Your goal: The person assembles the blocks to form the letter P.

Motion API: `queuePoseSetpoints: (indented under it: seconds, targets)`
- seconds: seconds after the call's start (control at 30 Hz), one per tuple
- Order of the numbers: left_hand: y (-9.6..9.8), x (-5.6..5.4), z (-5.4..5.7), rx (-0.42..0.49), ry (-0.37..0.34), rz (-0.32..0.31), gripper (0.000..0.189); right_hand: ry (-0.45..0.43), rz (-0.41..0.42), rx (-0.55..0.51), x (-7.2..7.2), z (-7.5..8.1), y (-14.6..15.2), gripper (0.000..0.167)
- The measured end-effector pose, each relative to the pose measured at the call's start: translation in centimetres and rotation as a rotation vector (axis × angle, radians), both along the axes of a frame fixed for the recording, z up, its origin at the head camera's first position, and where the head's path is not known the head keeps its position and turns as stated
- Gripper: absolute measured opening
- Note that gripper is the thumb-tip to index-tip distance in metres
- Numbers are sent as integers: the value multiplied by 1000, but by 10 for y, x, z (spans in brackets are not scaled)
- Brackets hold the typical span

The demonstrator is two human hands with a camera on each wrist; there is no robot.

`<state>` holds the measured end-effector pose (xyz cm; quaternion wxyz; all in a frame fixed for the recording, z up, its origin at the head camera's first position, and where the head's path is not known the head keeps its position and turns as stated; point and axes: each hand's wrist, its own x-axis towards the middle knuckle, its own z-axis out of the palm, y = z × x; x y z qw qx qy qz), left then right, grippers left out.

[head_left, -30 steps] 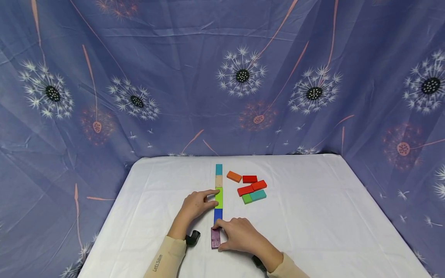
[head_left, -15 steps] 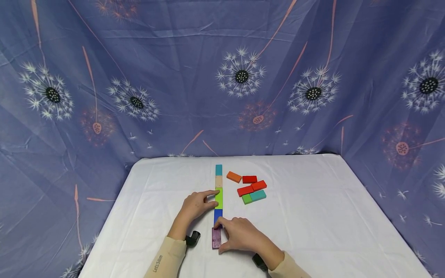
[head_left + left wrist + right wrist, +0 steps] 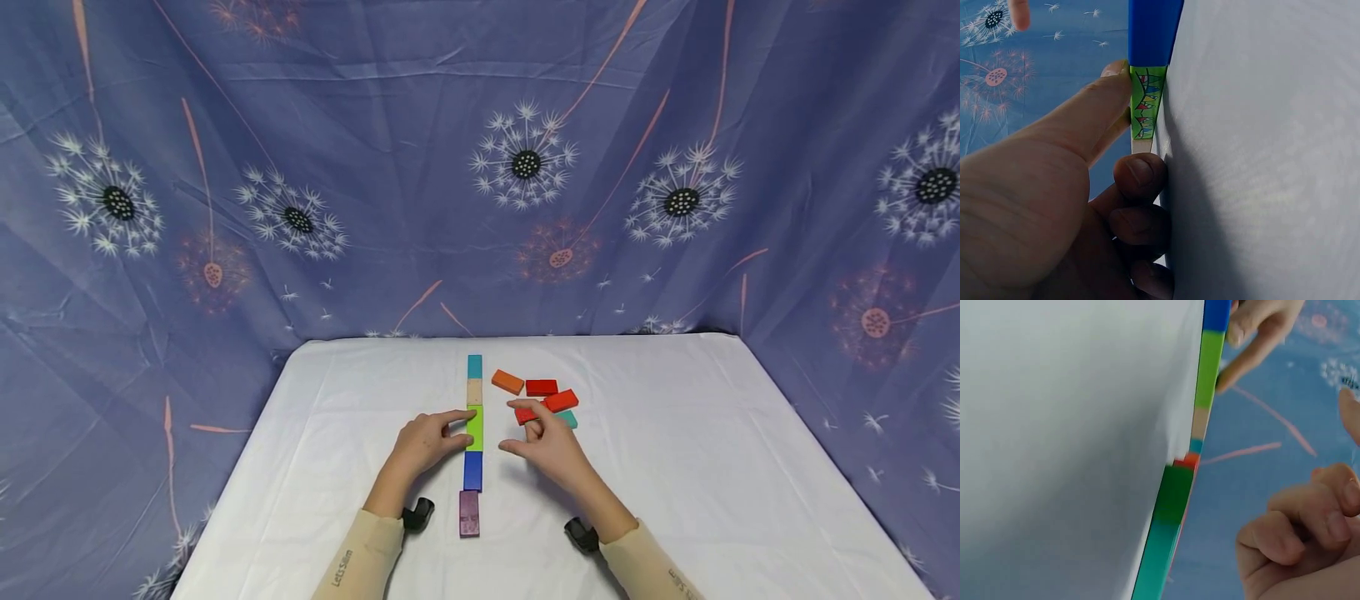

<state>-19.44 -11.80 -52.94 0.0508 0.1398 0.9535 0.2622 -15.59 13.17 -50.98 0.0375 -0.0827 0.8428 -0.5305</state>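
Observation:
A row of flat wooden blocks runs along the white table in the head view. From far to near it has a teal block point(image 3: 475, 367), a beige block point(image 3: 475, 392), a lime green block point(image 3: 477, 427), a blue block point(image 3: 472, 472) and a purple block point(image 3: 468, 515), set slightly left. My left hand point(image 3: 422, 443) rests its thumb and index finger on the lime block; its other fingers curl by the tabletop point(image 3: 1247, 187). My right hand point(image 3: 558, 446) hovers right of the row, thumb and index finger apart with nothing between them, partly hiding a red block point(image 3: 525, 414).
Right of the row lie more blocks: an orange one point(image 3: 507, 382), a dark red one point(image 3: 542, 387), a red one point(image 3: 562, 401) and a partly hidden teal one point(image 3: 570, 419). A green block point(image 3: 1174, 494) shows in the right wrist view. A patterned curtain point(image 3: 420, 183) hangs behind the table.
My right hand has left the purple block and moved forward and right, over toward the loose blocks. The purple block has shifted slightly right. My left hand stays on the lime block.

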Motion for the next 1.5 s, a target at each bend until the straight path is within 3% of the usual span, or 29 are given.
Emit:
queuePoseSetpoints:
  seconds: [0.13, 0.37, 0.77, 1.27, 1.5]
  targets:
    - [0, 0, -1, 9, 0, -8, 49, 18, -87, -66, -15, -1, 11, 61]
    - [2, 1, -2, 11, -1, -17, 48, 47, -134, -85, -46, -12, 22, 62]
    - [2, 1, -5, 10, 9, -36, 48, -34, -218, 122, -88, -19, 16, 54]
    - [0, 0, -4, 15, 17, -23, 48, -98, -270, 351, -106, -24, 12, 46]
    - [-2, 0, -3, 23, 21, -21, 48, -111, -276, 377, -107, -18, 6, 41]
